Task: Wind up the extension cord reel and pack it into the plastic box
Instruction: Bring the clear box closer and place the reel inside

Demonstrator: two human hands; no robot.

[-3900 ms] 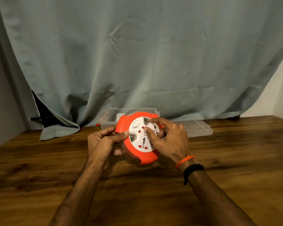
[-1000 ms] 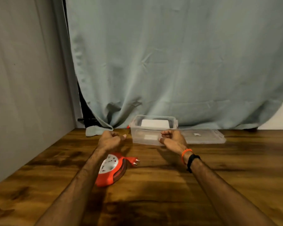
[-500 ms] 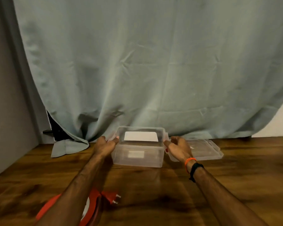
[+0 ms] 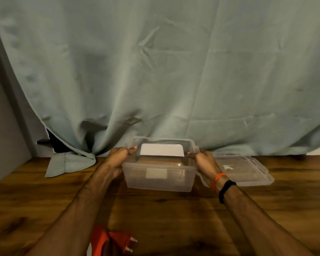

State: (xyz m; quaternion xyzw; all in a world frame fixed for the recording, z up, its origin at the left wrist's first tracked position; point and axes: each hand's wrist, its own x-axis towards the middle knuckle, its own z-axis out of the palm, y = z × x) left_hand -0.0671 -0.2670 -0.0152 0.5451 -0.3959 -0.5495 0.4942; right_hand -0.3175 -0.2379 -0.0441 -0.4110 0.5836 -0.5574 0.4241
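head view: both hands grip the clear plastic box (image 4: 158, 179) by its short ends, the left hand (image 4: 116, 159) curled round the left rim with a fingertip hooked over the lip, the right hand (image 4: 203, 161) wrapped the same way round the right rim. the box sits open-topped toward the far side of the table, whether just lifted or resting i cannot tell, and a white label shows on its far wall and a smaller pale one on the near wall. its lid (image 4: 246, 169) lies flat on the wood just right of it, partly behind the right wrist, which wears an orange band and a black one. the extension cord reel (image 4: 102, 242) lies at the near edge, left of centre and well apart from the box, half cut off by the frame; its orange plug (image 4: 122, 243) with two pins sticks out to the right, and no loose cord shows, so it looks wound. i judge the box light, thin-walled and a little flexible, smooth enough to slip, so the rim ends are the sensible hold; the reel is probably denser and rigid, best taken round its orange body. the wooden table (image 4: 174, 218) is dark, grained and faintly glossy. a grey-green curtain (image 4: 174, 71) hangs across the far side, bunched onto the table at far left beside a grey wall.
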